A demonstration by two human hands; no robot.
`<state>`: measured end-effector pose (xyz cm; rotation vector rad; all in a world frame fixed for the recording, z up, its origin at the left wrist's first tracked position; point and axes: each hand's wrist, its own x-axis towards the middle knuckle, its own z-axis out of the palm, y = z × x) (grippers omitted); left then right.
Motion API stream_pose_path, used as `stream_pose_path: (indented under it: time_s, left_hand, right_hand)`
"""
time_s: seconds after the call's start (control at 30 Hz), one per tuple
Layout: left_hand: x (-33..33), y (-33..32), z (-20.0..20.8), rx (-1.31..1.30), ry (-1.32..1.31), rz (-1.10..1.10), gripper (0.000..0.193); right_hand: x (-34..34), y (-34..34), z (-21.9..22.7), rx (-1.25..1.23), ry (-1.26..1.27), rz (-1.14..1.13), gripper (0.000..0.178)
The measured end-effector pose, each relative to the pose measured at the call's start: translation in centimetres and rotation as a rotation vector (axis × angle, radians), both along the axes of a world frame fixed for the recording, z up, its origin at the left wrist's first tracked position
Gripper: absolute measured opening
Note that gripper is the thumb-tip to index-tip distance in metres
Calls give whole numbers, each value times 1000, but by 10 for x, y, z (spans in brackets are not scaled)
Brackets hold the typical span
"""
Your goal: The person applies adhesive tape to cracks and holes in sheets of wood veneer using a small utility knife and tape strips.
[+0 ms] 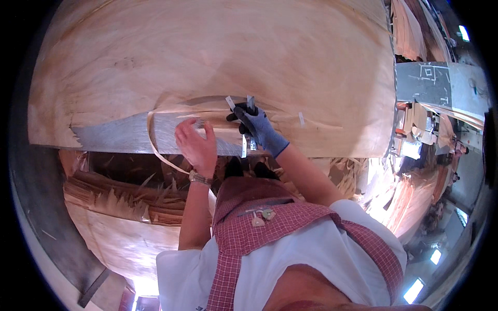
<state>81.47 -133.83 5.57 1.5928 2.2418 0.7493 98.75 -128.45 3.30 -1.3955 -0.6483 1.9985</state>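
Note:
My left hand, bare with a watch at its wrist, hovers near the front edge of a wood veneer sheet. Its thumb and fingers are apart, with nothing plainly held. My right hand, in a blue-and-black glove, is closed around a slim dark tool with a flat metal end; its exact kind is unclear. Narrow white strips show by the gloved fingers, one above and another below. A thin, pale veneer strip curves past my left hand and wrist. Grey tabletop shows through a torn opening in the sheet.
Another small white strip lies on the sheet, right of the glove. Below the table edge stands a stack of ragged veneer. Veneer scraps are heaped at the right. A grey surface with chalk marks extends at the far right.

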Motion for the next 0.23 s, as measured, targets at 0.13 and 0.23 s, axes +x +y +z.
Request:
stream_pose_path:
  time_s: [0.13,0.23]
  left_hand:
    - [22,3,0,-16,367,-412,51]
    - [22,1,-13,-147,371,-373,58]
  right_hand:
    - [2,0,-12,-18,59,-43,28]
    - [18,-2,-12,-77,197,6,28]
